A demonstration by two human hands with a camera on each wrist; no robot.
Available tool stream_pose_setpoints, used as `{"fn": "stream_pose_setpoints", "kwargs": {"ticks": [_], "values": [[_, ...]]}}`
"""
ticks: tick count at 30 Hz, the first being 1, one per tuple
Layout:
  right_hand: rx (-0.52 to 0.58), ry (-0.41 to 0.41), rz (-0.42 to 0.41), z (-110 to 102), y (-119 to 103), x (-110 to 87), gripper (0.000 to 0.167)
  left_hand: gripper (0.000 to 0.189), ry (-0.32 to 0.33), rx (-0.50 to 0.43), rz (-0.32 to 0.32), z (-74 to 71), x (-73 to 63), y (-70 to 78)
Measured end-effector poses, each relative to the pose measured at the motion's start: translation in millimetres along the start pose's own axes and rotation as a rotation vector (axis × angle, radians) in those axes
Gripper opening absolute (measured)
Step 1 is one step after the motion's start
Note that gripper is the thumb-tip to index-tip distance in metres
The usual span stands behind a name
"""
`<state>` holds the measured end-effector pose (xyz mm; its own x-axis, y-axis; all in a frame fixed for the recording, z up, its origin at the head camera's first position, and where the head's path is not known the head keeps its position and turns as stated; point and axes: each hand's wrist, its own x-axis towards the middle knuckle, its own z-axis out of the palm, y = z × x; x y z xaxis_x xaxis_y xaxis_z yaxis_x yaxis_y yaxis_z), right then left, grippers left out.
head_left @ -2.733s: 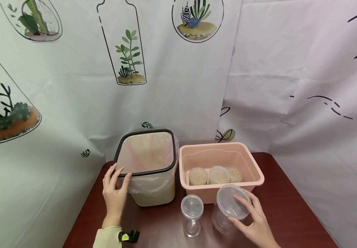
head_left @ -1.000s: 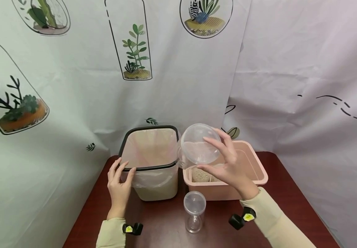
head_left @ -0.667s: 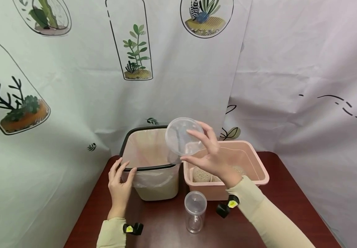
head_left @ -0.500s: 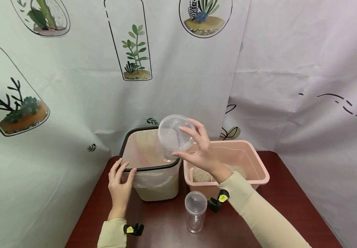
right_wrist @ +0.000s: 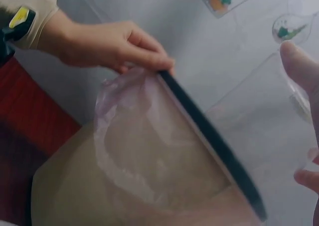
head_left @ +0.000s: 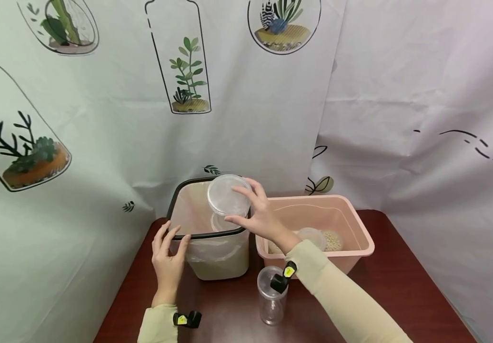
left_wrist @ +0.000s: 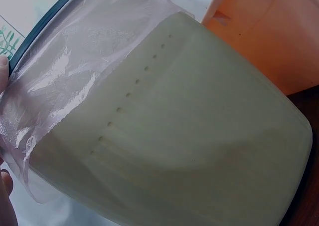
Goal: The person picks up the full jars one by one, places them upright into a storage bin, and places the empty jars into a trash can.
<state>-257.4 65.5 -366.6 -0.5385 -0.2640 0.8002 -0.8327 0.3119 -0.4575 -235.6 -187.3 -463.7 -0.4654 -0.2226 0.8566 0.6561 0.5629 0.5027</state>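
Note:
My left hand (head_left: pixel 169 262) pinches the near-left part of the dark rim of a beige trash can (head_left: pixel 222 269). A thin plastic bag lines the can and folds over its rim. In the right wrist view the left thumb and fingers (right_wrist: pixel 149 60) close on that rim and bag. My right hand (head_left: pixel 265 221) grips a large clear jar (head_left: pixel 222 195) near its translucent lid. The jar is tilted over the right side of the can's opening, its lower part inside the rim, and no contents show in it. A smaller clear lidded jar (head_left: pixel 272 309) stands upright on the table.
Right of the can sits a pink tub (head_left: pixel 349 214) with several round containers, some showing pale beads or beans (head_left: pixel 333 240). My right forearm passes over the tub's near-left corner. Behind the dark red table (head_left: pixel 392 286) hangs a printed white cloth (head_left: pixel 246 128).
The right hand has lifted the large jar from the table, carried it leftward past the tub, and lowered it over the can's opening. The left hand stays at the rim.

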Motion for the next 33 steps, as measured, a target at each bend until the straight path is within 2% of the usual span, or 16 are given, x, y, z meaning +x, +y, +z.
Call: {"fn": "stream_pose_setpoints", "kwargs": {"ticks": [4, 8, 14, 19, 33], "values": [[-0.045, -0.094, 0.105, 3, 4, -6.7, 0.064, 0.036, -0.01, 0.003, 0.006, -0.8, 0.1, 1.1], [-0.062, -0.132, 0.121, -1, 7, -14.8, 0.059, 0.036, -0.023, -0.003, 0.011, 1.2, -0.9, 2.1], [-0.083, -0.129, 0.127, -10, 10, -24.8, 0.048, 0.037, -0.002, -0.016, 0.015, 0.9, 0.0, 3.1], [-0.111, -0.11, 0.087, -19, 11, -33.5, 0.042, 0.037, 0.005, -0.016, 0.014, -0.9, 1.5, 3.1], [-0.11, -0.073, 0.049, -48, 6, -63.5, 0.041, 0.04, 0.021, -0.019, 0.015, 3.2, 1.4, -1.4]]}}
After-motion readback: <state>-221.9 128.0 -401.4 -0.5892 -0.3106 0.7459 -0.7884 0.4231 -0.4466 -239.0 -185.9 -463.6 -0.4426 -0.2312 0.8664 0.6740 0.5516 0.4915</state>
